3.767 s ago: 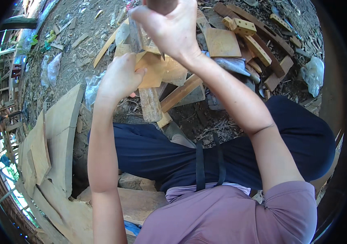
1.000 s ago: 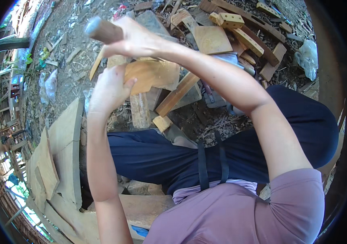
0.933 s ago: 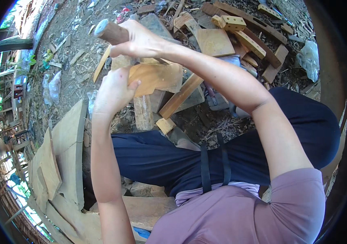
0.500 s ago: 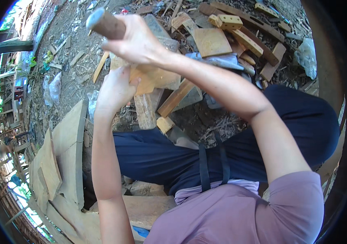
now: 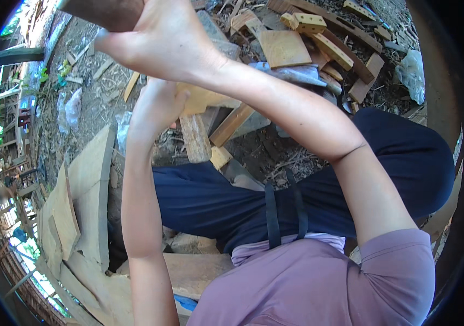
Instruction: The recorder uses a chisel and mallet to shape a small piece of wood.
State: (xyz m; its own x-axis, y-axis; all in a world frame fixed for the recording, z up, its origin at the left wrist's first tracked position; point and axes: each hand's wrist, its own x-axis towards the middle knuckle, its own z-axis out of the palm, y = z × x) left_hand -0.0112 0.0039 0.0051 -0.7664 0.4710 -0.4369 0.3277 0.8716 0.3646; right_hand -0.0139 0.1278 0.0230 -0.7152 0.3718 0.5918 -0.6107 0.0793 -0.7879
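My right hand is raised high, close to the view. It is closed around a thick, round wooden club whose outer end runs out of the top edge. Below and partly behind it is my left hand, its thumb bent inward. The left fingers seem curled, but what they hold is hidden. Beside the left thumb lies a flat, light wooden piece. A worn wooden block sticks out under that piece toward my legs.
Timber offcuts lie at the far right, among them a square board and a block with holes. Clear plastic bags lie on the dirt. Thin wooden sheets lean at my left. A sawn bar lies right of the worn block.
My right hand has risen toward the view with the wooden club, so both look larger and the club's end has left the frame. My left hand has stayed nearly in place.
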